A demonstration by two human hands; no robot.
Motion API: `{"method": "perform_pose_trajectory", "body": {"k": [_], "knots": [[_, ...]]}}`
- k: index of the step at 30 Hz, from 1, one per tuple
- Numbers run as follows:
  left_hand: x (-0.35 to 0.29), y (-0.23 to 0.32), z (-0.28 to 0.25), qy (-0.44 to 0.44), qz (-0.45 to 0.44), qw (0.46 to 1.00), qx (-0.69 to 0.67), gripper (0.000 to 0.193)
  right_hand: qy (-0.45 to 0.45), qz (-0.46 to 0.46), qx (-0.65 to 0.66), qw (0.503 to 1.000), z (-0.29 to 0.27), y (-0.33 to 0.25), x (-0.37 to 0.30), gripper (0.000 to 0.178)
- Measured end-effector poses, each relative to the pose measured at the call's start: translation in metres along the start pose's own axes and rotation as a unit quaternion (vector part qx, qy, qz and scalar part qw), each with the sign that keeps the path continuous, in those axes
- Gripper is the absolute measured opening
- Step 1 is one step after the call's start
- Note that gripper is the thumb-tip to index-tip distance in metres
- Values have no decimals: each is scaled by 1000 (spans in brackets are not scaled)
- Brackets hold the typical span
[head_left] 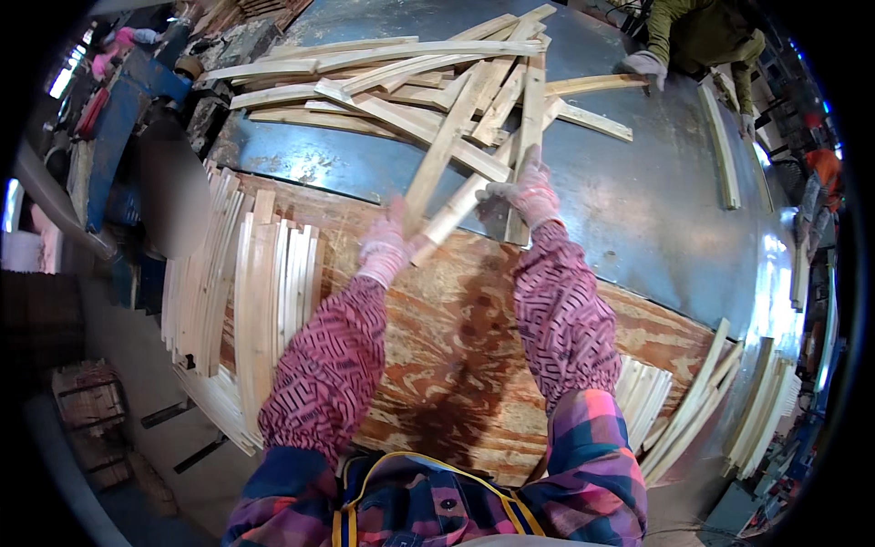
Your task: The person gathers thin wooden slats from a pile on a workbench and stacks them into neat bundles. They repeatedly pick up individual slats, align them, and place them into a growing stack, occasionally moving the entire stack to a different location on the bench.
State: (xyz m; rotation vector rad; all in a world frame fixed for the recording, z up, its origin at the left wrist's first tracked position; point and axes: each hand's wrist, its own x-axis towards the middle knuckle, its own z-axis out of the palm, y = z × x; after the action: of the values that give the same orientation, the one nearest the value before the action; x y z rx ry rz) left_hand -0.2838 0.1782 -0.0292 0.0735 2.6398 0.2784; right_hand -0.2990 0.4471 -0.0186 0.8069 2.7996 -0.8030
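My left hand (386,244), in a pinkish work glove and slightly blurred, is closed at the near end of a pale wooden slat (445,150) that slants away into a pile. To its right, my right hand (532,193), gloved the same way, grips another slat (532,105) pointing nearly straight away from me; its thumb side reaches left over a third slat (454,219) lying between the hands. The far ends of these slats rest among a loose, crisscrossed heap of slats (365,108) on a metal tabletop (615,210).
A worn plywood board (437,346) lies nearest me. Rows of slats (264,301) stand at its left, with more slats (643,392) at the right. Across the table, another person's gloved hand (645,66) touches a slat (597,84). Single slats (720,150) lie far right.
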Motion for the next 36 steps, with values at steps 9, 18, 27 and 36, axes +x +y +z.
{"method": "perform_pose_trajectory", "body": {"k": [9, 18, 27, 36], "knots": [[-134, -28, 87, -115, 38, 852, -509, 67, -128, 39, -51, 990, -11, 16, -145, 102], [-325, -123, 132, -252, 53, 494, -831, 82, -124, 60, -109, 984, 37, 125, -395, 102], [-334, -164, 149, -261, 125, 495, -819, 62, -217, 77, 602, 765, -1, 80, -433, 42], [-351, -176, 146, -293, 13, 597, -747, 42, -125, -145, -156, 969, 113, -3, -429, 36]]}}
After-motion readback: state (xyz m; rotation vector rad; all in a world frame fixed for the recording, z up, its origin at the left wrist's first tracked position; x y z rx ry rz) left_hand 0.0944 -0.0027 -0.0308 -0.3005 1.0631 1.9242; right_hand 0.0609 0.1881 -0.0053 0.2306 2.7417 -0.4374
